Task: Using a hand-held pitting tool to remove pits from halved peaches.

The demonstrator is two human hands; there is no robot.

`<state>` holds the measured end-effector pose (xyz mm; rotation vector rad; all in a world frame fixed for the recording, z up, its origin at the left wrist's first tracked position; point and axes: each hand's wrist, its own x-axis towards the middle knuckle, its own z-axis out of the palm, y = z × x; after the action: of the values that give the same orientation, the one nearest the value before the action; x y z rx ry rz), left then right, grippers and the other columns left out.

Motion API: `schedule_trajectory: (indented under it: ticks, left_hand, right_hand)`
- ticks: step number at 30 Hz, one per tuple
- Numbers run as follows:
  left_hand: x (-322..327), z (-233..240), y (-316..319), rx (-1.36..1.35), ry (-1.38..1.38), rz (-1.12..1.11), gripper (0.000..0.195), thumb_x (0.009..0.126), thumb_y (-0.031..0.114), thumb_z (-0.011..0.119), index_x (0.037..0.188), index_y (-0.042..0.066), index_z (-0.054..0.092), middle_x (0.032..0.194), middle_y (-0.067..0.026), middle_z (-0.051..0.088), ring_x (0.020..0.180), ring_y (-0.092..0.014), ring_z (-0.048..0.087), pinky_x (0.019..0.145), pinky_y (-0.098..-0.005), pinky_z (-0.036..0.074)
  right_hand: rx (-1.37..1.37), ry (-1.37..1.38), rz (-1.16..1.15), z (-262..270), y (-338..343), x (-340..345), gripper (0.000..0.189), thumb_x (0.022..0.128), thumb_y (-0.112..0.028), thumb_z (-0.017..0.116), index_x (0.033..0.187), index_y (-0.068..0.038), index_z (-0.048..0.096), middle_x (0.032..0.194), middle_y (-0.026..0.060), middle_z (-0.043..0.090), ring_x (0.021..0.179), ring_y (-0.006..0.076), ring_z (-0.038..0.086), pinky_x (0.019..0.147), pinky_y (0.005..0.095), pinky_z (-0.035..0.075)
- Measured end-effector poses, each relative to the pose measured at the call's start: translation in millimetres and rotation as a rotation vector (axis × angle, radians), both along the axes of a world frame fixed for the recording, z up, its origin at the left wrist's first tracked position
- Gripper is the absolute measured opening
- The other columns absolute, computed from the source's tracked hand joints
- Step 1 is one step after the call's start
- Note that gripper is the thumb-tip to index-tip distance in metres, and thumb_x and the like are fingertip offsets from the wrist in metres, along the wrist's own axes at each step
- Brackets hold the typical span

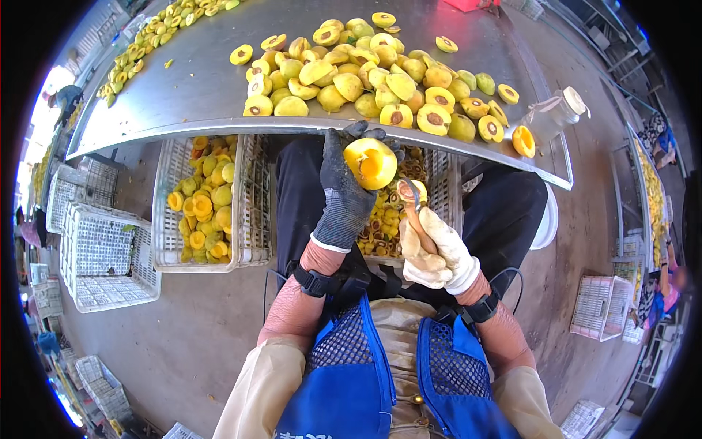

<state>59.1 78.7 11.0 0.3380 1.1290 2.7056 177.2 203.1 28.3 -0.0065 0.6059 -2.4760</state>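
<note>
My left hand [351, 184], in a dark grey glove, holds a halved yellow stone fruit [371, 163] with its hollowed face towards me. In a whitish glove, my right hand [436, 247] grips a pitting tool [421, 230] with a wooden handle and a curved metal blade. A brown pit [407, 191] sits at the blade, just right of the fruit half. Beyond both hands, a pile of halved stone fruit [351, 85], many with brown pits in them, lies on the metal table [203, 93]. One pitless half [524, 141] rests by the table's front right edge.
Between my legs, a crate [447, 178] holds pits and yellow scraps. Left of it stands a crate [236, 230] of fruit halves, then a white plastic crate [101, 247]. A clear bottle [551, 118] stands at the table's right end. Another person [666, 291] is at far right.
</note>
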Motion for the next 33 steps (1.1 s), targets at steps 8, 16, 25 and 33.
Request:
schedule_trajectory:
  ticks: [8, 16, 25, 33]
  left_hand:
    - [-1.6, 9.6, -6.5, -0.864, 0.671, 0.495, 0.032, 0.090, 0.011, 0.055, 0.117, 0.000, 0.045, 0.099, -0.0121, 0.062, 0.090, -0.024, 0.062, 0.083, -0.0335, 0.049]
    - [-14.7, -28.7, -8.2, -0.654, 0.721, 0.419, 0.046, 0.098, 0.019, 0.041, 0.134, -0.008, 0.034, 0.124, -0.0218, 0.050, 0.112, -0.028, 0.052, 0.096, -0.0352, 0.041]
    - [-11.1, -28.8, -3.6, -0.548, 0.607, 0.223, 0.053, 0.094, 0.038, 0.050, 0.128, -0.001, 0.038, 0.113, -0.0150, 0.055, 0.102, -0.028, 0.057, 0.091, -0.0430, 0.047]
    - [-46.8, 13.6, -56.7, -0.619, 0.492, 0.645, 0.027, 0.091, 0.004, 0.048, 0.118, 0.001, 0.047, 0.105, -0.0104, 0.057, 0.098, -0.019, 0.057, 0.087, -0.0321, 0.049]
  right_hand:
    - [0.481, -0.044, -0.179, 22.6, -15.1, -13.2, 0.044, 0.096, -0.043, 0.044, 0.085, -0.003, 0.057, 0.046, -0.0031, 0.037, 0.030, 0.0068, 0.032, 0.027, 0.0206, 0.026]
    - [0.626, -0.014, -0.052, 26.4, -27.6, -16.5, 0.049, 0.094, -0.049, 0.045, 0.083, -0.002, 0.054, 0.047, -0.0022, 0.040, 0.031, 0.0052, 0.034, 0.028, 0.0198, 0.028]
    - [0.342, -0.078, 0.068, 19.6, -16.5, -6.6, 0.048, 0.095, -0.047, 0.042, 0.083, -0.002, 0.056, 0.044, -0.0026, 0.035, 0.029, 0.0052, 0.029, 0.027, 0.0198, 0.024]
    - [1.849, 0.568, -0.081, -21.9, 12.9, -5.0, 0.043, 0.090, -0.043, 0.051, 0.095, -0.001, 0.055, 0.064, 0.0195, 0.060, 0.057, 0.0339, 0.061, 0.053, 0.0426, 0.048]
